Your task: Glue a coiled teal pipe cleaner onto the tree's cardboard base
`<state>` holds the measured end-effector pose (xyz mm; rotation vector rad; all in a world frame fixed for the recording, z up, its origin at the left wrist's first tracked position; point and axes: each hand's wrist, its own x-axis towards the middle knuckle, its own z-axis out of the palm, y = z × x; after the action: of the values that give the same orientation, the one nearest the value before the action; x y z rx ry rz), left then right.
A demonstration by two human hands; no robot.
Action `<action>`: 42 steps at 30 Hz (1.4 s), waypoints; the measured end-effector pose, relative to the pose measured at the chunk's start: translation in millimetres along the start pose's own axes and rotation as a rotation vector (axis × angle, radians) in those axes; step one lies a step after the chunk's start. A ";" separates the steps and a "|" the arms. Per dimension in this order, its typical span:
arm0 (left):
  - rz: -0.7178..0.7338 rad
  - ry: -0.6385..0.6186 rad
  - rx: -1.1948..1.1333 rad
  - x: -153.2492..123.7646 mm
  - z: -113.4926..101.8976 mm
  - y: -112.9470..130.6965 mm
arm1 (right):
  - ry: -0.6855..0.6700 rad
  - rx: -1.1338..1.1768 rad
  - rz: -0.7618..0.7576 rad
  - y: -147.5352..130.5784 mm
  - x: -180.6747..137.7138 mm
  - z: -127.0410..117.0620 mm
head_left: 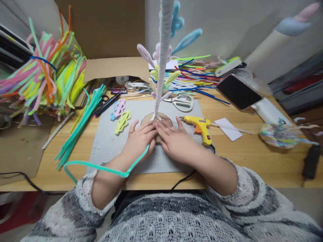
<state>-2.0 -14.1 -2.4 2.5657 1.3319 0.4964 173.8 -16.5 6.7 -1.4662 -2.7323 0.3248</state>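
Left hand (pixel 141 136) and right hand (pixel 176 138), both outspread over one round base (pixel 145 120) at one white stem (pixel 163 50), one glue gun (pixel 203 123) alongside

mat (pixel 106 151) on desk (pixel 161 181), disc (pixel 145 121) on mat, stem (pixel 161 57) standing on disc. left hand (pixel 142 136) and right hand (pixel 174 139) at stem foot, either side. glue gun (pixel 199 122) right, by mat edge; card (pixel 228 129) further right, phone (pixel 239 91) behind card. scissors (pixel 185 103) behind glue gun. marker (pixel 107 105) at mat's back left corner, large bundle (pixel 47 70) far left.
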 end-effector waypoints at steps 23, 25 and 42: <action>-0.101 0.138 0.034 -0.6 -3.2 0.7 | 0.002 -0.082 0.004 -8.8 -0.3 -0.5; -0.126 0.140 0.043 -0.8 -2.9 0.9 | 0.003 -0.075 0.002 -8.4 -0.3 -0.9; -0.102 0.087 0.062 -0.5 6.6 -4.9 | -0.049 0.127 0.010 7.9 3.6 -9.3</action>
<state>-3.4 -11.9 -10.2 2.5356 1.5213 0.5618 179.4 -7.8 13.9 -1.4582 -2.6858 0.5307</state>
